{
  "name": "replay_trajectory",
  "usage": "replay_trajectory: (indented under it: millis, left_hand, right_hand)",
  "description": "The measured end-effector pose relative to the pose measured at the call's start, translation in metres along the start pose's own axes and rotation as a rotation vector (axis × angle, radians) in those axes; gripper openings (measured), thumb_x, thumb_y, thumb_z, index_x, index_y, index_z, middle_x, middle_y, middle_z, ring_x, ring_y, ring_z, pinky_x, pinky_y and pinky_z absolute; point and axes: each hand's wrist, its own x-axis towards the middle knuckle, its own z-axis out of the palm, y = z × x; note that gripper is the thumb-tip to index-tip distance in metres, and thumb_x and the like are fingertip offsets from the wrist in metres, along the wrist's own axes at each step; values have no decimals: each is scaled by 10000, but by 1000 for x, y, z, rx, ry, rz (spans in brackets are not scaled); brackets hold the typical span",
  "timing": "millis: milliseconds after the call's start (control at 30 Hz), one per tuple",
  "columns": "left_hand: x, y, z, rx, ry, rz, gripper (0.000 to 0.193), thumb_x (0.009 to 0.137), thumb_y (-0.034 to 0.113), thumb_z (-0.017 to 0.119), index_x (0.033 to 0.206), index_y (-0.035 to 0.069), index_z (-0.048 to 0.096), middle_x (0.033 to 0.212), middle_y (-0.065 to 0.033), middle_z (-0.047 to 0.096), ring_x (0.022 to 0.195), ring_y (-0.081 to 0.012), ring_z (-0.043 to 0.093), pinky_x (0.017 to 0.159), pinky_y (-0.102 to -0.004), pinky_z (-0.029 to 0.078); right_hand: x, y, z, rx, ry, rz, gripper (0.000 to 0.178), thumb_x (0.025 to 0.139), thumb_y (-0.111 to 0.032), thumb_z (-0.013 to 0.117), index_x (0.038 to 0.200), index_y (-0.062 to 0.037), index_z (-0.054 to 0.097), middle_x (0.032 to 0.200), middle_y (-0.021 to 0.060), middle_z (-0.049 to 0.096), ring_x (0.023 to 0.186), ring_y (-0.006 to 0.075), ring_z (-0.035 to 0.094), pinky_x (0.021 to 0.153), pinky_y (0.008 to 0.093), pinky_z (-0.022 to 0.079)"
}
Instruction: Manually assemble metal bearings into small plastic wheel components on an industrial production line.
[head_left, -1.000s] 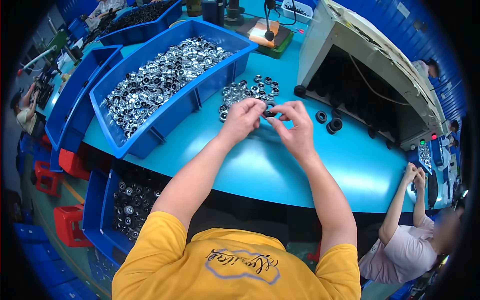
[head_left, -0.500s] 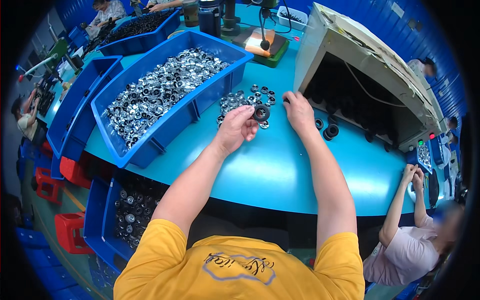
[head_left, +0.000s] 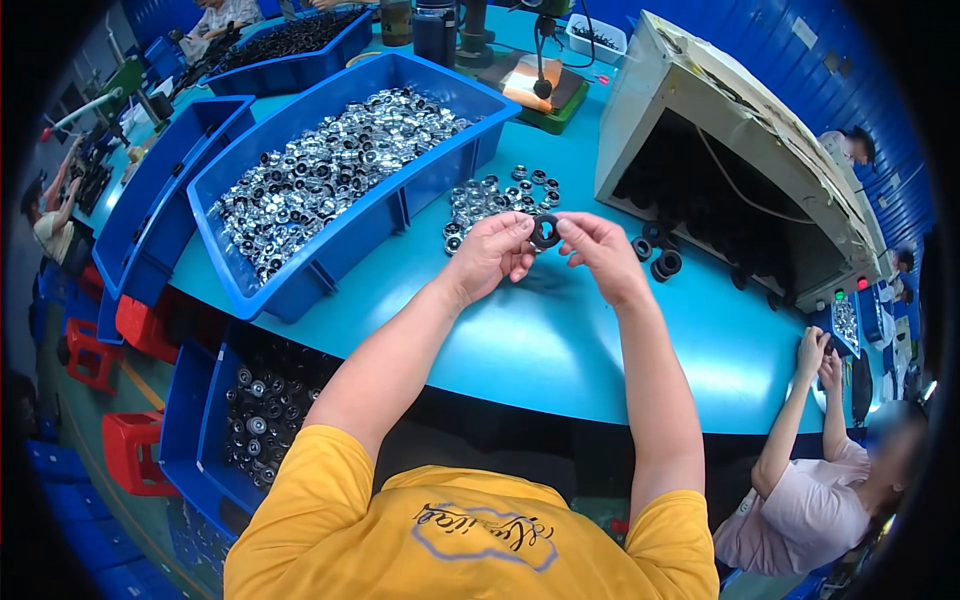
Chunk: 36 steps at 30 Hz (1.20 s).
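Observation:
My left hand [head_left: 490,258] and my right hand [head_left: 600,254] meet above the table, pinching a black ring [head_left: 545,232] from either side. The ring looks like rubber, and its open centre faces up toward me. Just beyond my left hand lies a loose group of small silver metal parts with dark centres [head_left: 490,196]. Several more black rings [head_left: 666,265] rest right of my right hand, by the mouth of a box-like cabinet [head_left: 622,150]. Whether a metal part sits within the held ring cannot be made out.
A large blue bin [head_left: 365,228] heaped with silver parts stands at the left. Below the table edge, another blue bin [head_left: 212,420] holds finished-looking wheels. A green-based device [head_left: 560,112] stands at the back. A co-worker in a pale shirt [head_left: 800,505] sits at the right.
My right hand has moved left from the cabinet's near corner to the ring in my left hand. My left hand has shifted slightly right. The view has shifted a little.

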Motion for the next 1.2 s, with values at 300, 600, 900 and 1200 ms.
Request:
replay_trajectory:
  millis: [300,600,900,1200]
  left_hand:
    - [-1,1,4,56,47,-24,296,1037,296,556,1104,16,622,943,-52,658,711,-93,576,536,-223,454]
    - [-2,2,4,65,41,-13,358,1029,365,564,1067,17,639,920,-63,655,692,-92,568,537,-224,460]
    - [-2,3,6,22,28,6,321,1034,336,561,1057,22,623,930,-66,647,708,-98,583,551,-237,486]
    - [-2,2,1,55,62,58,303,1032,310,563,1097,19,617,1052,-87,668,895,-169,643,660,-279,532]
  right_hand:
    - [2,31,13,292,67,27,334,934,-267,724,1161,-23,699,927,16,694,791,97,577,699,265,481]
    - [4,48,10,-294,230,-161,324,879,-279,761,1126,-75,718,943,51,687,726,135,596,655,304,503]
    - [-1,43,28,-850,226,-254,268,753,-193,790,951,-62,665,943,95,653,972,316,634,834,431,514]
    - [-3,38,11,-356,289,-209,272,777,-102,763,1029,-24,699,988,82,650,829,160,666,735,303,564]
